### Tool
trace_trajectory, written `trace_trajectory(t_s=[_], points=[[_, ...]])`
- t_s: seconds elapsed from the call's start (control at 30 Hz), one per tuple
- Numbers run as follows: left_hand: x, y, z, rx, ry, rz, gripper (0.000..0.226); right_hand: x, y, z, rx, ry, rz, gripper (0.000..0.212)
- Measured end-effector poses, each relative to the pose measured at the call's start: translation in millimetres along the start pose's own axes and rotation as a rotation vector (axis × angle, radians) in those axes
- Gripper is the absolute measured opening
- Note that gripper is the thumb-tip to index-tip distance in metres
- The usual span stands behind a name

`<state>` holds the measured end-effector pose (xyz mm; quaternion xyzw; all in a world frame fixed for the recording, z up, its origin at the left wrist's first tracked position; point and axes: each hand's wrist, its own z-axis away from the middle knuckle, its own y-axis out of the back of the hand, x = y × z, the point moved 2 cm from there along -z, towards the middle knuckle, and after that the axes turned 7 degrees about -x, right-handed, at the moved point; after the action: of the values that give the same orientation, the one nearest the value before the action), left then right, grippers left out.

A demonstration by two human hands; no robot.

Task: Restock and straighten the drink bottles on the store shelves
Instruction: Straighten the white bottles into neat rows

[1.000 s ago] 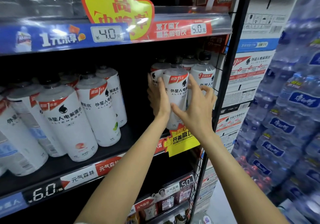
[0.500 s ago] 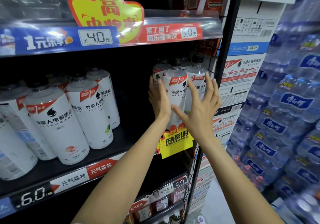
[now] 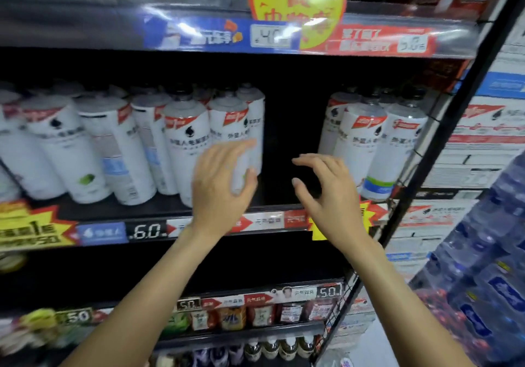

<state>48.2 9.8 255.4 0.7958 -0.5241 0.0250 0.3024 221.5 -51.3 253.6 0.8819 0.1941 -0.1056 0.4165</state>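
Head view: my left hand [image 3: 220,186] cups the end bottle [image 3: 241,139], fingers spread, to nudge it; right hand [image 3: 326,196] hovers, fingers loosely curled, empty.

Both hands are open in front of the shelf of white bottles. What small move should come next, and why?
Probably close the left hand on the rightmost white bottle of the left group, then slide it right. A dark empty gap separates this group from the white bottles at the right end, and the left hand already lies against that bottle. The right hand hangs open before the gap.
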Motion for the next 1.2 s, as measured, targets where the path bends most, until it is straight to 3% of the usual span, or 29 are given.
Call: trace_trajectory(t_s=[0.1, 0.2, 0.37, 0.5, 0.6, 0.7, 0.77, 0.83, 0.9, 1.07, 1.2], points=[[-50, 21, 2, 0.162, 0.154, -0.209, 0.064, -22, -27, -15, -0.036, -0.036, -0.123, 0.038], [-82, 25, 0, 0.108, 0.249, -0.258, 0.085, -42, -62, -44, -0.067, -0.119, -0.242, 0.063], [-85, 24, -4, 0.097, 0.200, -0.225, 0.084, -51, -95, -73, -0.028, -0.222, -0.412, 0.103], [-80, 21, -2, 0.196, 0.165, -0.255, 0.082, -48, -97, -69, 0.047, -0.228, -0.399, 0.100], [-62, 14, -2, 0.275, -0.020, -0.238, 0.066, -37, -86, -62, 0.123, -0.256, -0.362, 0.098], [-41, -8, -5, 0.172, -0.178, -0.041, 0.054, -23, -73, -53, 0.160, -0.290, -0.370, 0.099], [-32, -28, -10, 0.056, -0.070, 0.105, 0.060, -14, -65, -48, 0.178, -0.302, -0.363, 0.099], [-31, -45, -17, -0.043, 0.149, 0.258, 0.071, -10, -60, -44, 0.187, -0.301, -0.324, 0.096], [-38, -59, -24, -0.072, 0.311, 0.342, 0.084, -6, -57, -42, 0.192, -0.299, -0.262, 0.097], [-53, -78, -41, -0.140, 0.415, 0.346, 0.118, 4, -47, -41, 0.131, -0.324, -0.202, 0.104], [-52, -83, -43, -0.221, 0.501, 0.336, 0.126, 8, -41, -43, 0.108, -0.312, -0.195, 0.102]])
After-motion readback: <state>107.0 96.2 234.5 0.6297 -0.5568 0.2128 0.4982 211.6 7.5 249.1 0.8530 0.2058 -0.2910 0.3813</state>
